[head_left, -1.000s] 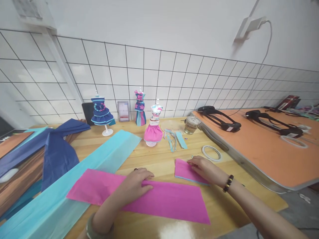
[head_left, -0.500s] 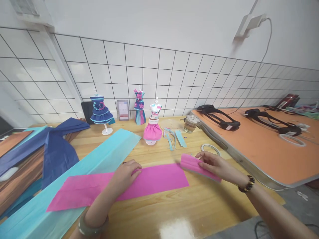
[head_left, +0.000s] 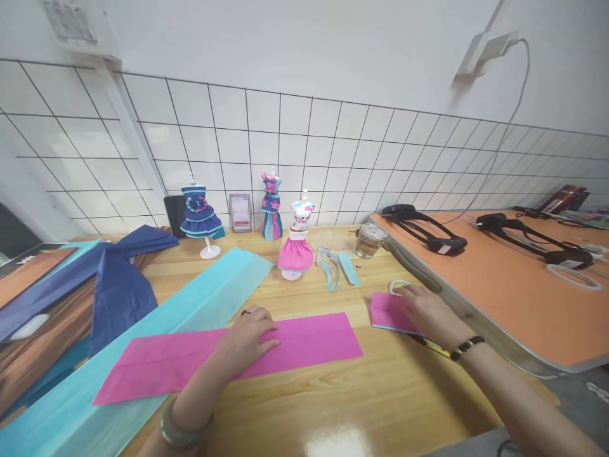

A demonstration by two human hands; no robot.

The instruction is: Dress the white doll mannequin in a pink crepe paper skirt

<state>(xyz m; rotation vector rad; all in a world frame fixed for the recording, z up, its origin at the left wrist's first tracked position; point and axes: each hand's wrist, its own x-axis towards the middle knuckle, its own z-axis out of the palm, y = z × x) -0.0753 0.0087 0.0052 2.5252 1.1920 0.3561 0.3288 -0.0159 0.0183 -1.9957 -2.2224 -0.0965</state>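
Observation:
A long strip of magenta fabric (head_left: 314, 343) lies across the wooden table, its left part over a wider light-blue fabric strip (head_left: 190, 311). My left hand (head_left: 252, 336) rests on the magenta strip with fingers apart, holding it flat. To the right, a smaller magenta piece with a light-blue edge (head_left: 387, 311) lies on the table. Over its right end is my right hand (head_left: 431, 314), fingers stretched forward at a white tape roll (head_left: 392, 287); the thumb is hidden. Beneath the right wrist shows a thin yellow-and-black tool (head_left: 435, 347), partly covered.
Three small dress forms, in navy (head_left: 202, 212), multicolour (head_left: 271, 206) and pink (head_left: 295, 251), stand at the back. Nearby are fabric scraps (head_left: 349, 270) and a lidded glass (head_left: 371, 241). Navy fabric (head_left: 121, 304) is piled left. Black devices (head_left: 423, 231) lie on an orange surface (head_left: 514, 292).
My right hand has lowered the small magenta piece to the table and shifted over its right end towards the tape roll. My left hand's fingers are more spread. The view has shifted slightly.

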